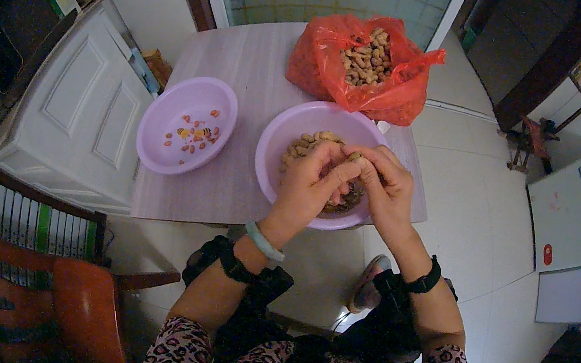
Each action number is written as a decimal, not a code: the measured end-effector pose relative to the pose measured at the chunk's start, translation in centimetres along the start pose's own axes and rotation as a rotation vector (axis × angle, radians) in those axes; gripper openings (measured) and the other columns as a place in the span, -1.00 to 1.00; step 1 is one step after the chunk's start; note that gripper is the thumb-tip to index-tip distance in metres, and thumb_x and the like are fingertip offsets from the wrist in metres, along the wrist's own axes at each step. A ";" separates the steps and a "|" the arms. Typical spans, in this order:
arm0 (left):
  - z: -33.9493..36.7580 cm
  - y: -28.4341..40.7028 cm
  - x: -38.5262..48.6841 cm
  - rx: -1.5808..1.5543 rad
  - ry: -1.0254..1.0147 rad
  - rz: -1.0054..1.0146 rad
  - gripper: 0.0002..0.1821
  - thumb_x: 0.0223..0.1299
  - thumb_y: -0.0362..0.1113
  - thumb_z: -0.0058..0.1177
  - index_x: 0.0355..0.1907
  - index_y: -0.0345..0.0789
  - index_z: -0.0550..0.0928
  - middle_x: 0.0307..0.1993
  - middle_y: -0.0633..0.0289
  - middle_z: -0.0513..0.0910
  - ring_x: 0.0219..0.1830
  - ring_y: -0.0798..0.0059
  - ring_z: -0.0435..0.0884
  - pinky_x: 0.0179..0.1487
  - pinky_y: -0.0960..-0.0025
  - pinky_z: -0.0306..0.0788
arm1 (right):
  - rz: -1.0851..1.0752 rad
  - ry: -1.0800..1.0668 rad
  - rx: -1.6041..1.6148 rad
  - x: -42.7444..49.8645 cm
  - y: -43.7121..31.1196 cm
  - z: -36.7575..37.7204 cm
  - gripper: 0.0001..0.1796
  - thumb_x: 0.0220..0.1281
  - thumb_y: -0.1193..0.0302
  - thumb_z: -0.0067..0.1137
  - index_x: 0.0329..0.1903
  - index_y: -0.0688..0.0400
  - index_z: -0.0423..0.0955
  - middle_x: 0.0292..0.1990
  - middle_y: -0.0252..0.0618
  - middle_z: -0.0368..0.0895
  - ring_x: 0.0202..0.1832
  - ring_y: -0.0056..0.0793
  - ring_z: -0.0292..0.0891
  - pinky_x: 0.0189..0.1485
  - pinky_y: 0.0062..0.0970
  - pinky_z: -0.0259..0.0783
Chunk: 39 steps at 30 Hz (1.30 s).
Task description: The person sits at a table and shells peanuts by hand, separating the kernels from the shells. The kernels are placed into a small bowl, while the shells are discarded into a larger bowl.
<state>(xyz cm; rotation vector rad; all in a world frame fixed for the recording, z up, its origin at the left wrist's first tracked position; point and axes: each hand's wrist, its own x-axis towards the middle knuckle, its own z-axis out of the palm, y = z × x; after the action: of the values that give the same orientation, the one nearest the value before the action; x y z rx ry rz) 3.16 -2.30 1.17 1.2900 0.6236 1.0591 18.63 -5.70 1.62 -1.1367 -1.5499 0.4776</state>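
Note:
My left hand (314, 175) and my right hand (388, 180) meet above a purple plastic basin (265, 164). Between the thumbs and fingertips of both hands is a peanut in its shell (354, 157), small and partly covered. Unshelled peanuts (300, 147) lie in the basin under my hands, with darker bits of shell (345, 208) towards its near side. To the left, a second purple basin (147, 149) holds several loose reddish peanut kernels (193, 149) over a printed yellow bee design. Whether my left palm holds anything is hidden.
Behind the right basin, an open red plastic bag (317, 58) full of peanuts stands on the wooden table (229, 58). A wooden chair (86, 309) is at lower left, beside a white cabinet (99, 85). A whiteboard (576, 208) leans at the right.

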 end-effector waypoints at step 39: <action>0.7 -0.3 -0.8 -0.280 0.052 -0.208 -0.70 0.58 -0.04 -0.16 -0.12 -0.23 0.51 -0.49 0.45 0.38 -0.61 0.77 0.26 -0.59 0.65 0.06 | 0.030 0.017 -0.114 0.8 -0.5 -1.3 -0.83 0.31 0.43 0.25 -0.11 0.21 0.65 -0.28 -0.17 0.64 -0.22 -0.28 0.61 -0.12 -0.42 0.51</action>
<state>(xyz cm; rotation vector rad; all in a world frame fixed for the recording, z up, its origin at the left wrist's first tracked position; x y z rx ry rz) 3.54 -3.33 0.87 0.9366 0.6108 0.9709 19.69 -5.62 2.80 -1.2499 -1.5632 0.4023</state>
